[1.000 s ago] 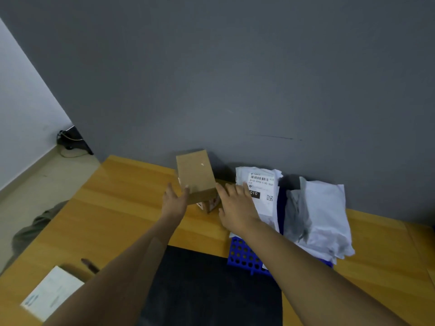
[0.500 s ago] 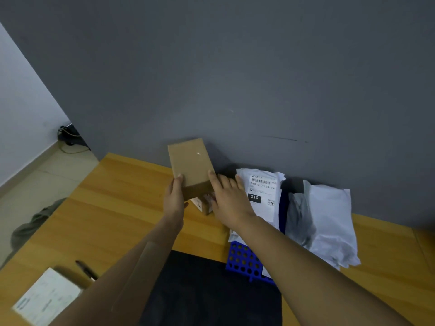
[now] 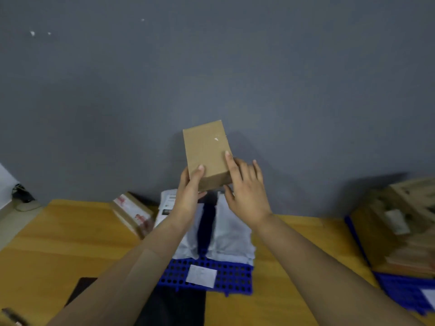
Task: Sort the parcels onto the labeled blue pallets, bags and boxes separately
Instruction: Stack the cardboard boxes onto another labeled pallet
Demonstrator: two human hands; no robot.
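Brown cardboard box [image 3: 206, 154], raised in my head view before a grey wall, above white mailer bags [image 3: 233, 236] lying on a blue pallet [image 3: 235, 278]. My left hand [image 3: 189, 194] grips its near-left corner; my right hand [image 3: 247, 191] clasps its right edge. Blurred stacked boxes [image 3: 400, 220] fill the right-hand pallet [image 3: 400, 292].

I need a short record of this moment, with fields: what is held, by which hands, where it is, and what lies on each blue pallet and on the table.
held: plain cardboard box
hands: left hand and right hand both grip its lower end
position: raised, above the middle blue pallet
middle blue pallet: white bags; paper label near its front edge
right blue pallet: stacked cardboard boxes, blurred
table: box with red print, left of the middle blue pallet
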